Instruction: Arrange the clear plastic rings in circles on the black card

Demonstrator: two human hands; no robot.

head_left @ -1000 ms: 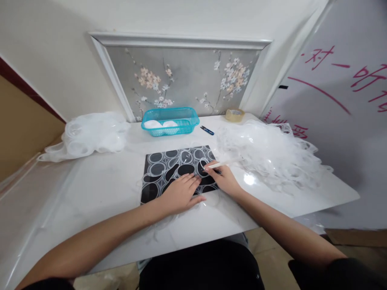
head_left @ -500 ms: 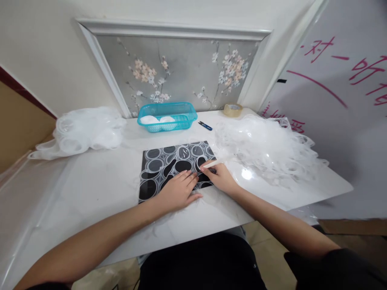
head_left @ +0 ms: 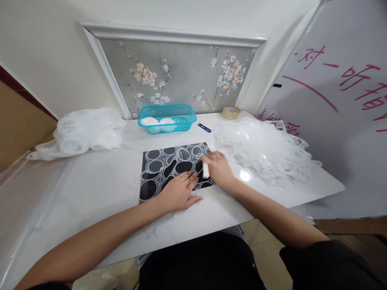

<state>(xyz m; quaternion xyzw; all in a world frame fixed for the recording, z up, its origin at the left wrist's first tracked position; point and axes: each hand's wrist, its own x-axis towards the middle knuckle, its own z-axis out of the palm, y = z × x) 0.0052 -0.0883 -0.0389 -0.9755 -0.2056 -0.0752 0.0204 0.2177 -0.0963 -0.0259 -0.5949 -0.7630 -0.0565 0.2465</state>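
Note:
A black board [head_left: 148, 189] patterned with white and grey rings lies on the white table. Translucent sheet material with cut-out ovals seems to cover part of it. My left hand [head_left: 178, 189] rests flat across its lower middle, fingers stretched out and thumb apart. Over the board's right edge, my right hand [head_left: 220, 170] is closed around a slim white stick [head_left: 206, 170], which points down toward the black surface. Motion blurs this stick, so its exact kind and whether it touches the board cannot be made out.
Behind the board stands a turquoise plastic basket [head_left: 167, 108] with white round pieces in it. Blue thread snips [head_left: 204, 127] and a tape roll [head_left: 231, 112] lie nearby. Translucent ring-cut scraps are heaped at right [head_left: 266, 149]; a similar bundle [head_left: 87, 129] lies at left.
My right hand has turned over, its knuckles now higher; the white stick has swung from pointing up and right to pointing down. My left hand stays in place on the board.

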